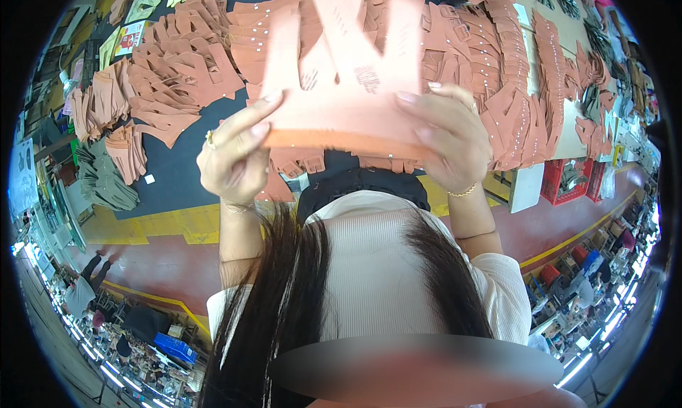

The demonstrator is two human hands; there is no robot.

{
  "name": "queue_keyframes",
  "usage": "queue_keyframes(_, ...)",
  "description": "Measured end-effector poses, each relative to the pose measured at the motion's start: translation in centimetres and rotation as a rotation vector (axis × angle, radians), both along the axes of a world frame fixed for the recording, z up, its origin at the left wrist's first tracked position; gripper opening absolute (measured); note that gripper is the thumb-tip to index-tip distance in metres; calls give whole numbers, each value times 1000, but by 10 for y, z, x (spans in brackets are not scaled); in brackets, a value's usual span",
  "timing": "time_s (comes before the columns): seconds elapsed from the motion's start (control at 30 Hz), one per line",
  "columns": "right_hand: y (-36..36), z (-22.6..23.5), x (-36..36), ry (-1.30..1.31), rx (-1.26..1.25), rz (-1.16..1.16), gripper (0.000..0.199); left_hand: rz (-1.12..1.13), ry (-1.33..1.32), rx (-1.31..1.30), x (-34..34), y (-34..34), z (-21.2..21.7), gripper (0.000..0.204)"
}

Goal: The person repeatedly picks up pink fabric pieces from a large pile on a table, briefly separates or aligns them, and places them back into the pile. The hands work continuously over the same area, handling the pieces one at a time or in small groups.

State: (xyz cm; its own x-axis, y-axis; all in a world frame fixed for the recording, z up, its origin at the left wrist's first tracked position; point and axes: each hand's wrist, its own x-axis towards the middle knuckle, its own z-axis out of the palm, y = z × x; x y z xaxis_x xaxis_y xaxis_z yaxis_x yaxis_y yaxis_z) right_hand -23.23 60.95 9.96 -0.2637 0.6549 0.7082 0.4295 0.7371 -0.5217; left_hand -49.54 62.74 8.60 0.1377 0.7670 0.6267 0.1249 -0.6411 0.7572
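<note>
I hold a pale pink, leather-like strappy shoe upper [327, 113] up in front of me, above the dark table. Two of its straps cross, another stands apart at the right, and small dark printed marks show on it. An orange strip runs along its lower edge. My left hand [238, 149] pinches the left end between thumb and fingers, and a ring shows on it. At the right end, my right hand [455, 134] grips with its thumb and fingers; it is slightly blurred. The piece is stretched flat between both hands.
Overlapping rows of similar brownish-pink pieces [188, 60] cover the dark table [188, 170], with more rows [529, 95] at the right. Olive-green pieces [103, 181] lie at the left. A red crate [568, 182] stands beyond the right end. Yellow floor markings [153, 225] run behind me.
</note>
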Motion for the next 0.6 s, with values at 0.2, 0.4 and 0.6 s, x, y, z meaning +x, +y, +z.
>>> queue_keyframes(0.2, -1, -79, -6, 105, -990, -138, 19, -117, 71, -1136, -19, 4, -80, 23)
queue_keyframes(0.4, 32, -192, -23, 206, -1253, -236, 17, -79, 80, -1259, -13, 35, -210, 26)
queue_keyframes(0.6, 67, -205, -31, -1, -1028, -367, 24, 25, 138, -1185, 6, 73, -246, 28)
